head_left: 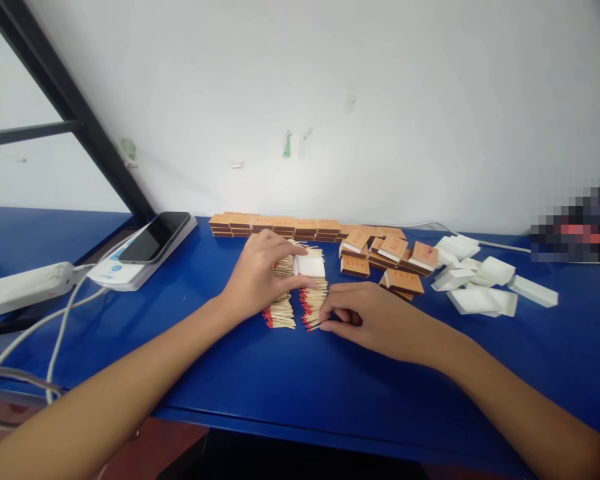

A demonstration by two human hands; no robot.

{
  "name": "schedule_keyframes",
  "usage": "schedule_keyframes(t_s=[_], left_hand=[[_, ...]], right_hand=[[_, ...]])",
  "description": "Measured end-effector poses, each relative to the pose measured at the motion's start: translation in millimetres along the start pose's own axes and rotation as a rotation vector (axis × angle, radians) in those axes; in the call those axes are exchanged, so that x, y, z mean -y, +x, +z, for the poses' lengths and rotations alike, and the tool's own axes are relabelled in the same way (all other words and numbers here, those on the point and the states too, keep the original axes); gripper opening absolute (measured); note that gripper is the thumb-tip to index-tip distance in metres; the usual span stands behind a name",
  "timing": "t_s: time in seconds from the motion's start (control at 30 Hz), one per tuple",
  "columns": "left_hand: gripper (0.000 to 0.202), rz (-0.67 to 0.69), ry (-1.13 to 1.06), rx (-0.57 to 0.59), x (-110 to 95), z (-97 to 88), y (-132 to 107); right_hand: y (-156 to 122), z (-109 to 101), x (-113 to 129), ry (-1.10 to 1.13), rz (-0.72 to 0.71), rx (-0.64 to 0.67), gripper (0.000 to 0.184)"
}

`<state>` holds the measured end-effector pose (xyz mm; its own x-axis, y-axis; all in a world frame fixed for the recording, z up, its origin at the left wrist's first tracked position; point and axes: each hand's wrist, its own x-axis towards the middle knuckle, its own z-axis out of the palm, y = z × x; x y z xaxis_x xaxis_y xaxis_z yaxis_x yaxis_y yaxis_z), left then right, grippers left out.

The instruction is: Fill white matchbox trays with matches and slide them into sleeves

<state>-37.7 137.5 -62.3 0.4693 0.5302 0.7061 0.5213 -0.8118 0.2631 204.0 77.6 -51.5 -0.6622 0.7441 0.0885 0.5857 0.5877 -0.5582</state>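
A heap of red-tipped matches [300, 303] lies on the blue table [290, 380]. My left hand [260, 273] rests on the left part of the heap, fingers stretched toward a white inner tray [311, 266] on top of the matches. My right hand [363, 313] lies just right of the heap, its fingers pinched on a match or two [314, 326] at the heap's near edge.
A row of orange matchboxes [275, 225] lines the wall, with more loose boxes [390, 257] to the right. White empty trays [480, 280] lie further right. A phone on a white device [145, 250], a power strip [25, 287] and cables sit at left.
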Motion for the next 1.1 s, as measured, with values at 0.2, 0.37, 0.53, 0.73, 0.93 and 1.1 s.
schedule_keyframes(t_s=[0.2, 0.37, 0.53, 0.73, 0.93, 1.1], left_hand=[[0.049, -0.004, -0.009, 0.001, -0.1, 0.2, -0.2], [0.049, 0.003, -0.006, 0.006, -0.4, -0.1, -0.1], [0.050, -0.001, -0.011, 0.013, 0.2, 0.5, -0.2], [0.051, 0.012, -0.013, 0.005, -0.6, 0.5, -0.5], [0.050, -0.003, -0.015, 0.014, -0.3, 0.2, -0.5], [0.051, 0.010, -0.008, 0.005, 1.5, 0.8, -0.7]], right_hand=[[-1.6, 0.0, 0.3, -0.006, 0.010, 0.004, 0.007], [-2.2, 0.0, 0.2, -0.002, 0.027, 0.005, 0.008], [-0.3, 0.6, 0.7, 0.000, 0.020, 0.015, 0.013], [0.1, 0.5, 1.6, -0.011, 0.058, 0.038, 0.013], [-1.1, 1.0, 0.6, -0.014, 0.045, 0.049, 0.012], [-2.2, 2.3, -2.0, -0.026, 0.047, 0.074, 0.016]])
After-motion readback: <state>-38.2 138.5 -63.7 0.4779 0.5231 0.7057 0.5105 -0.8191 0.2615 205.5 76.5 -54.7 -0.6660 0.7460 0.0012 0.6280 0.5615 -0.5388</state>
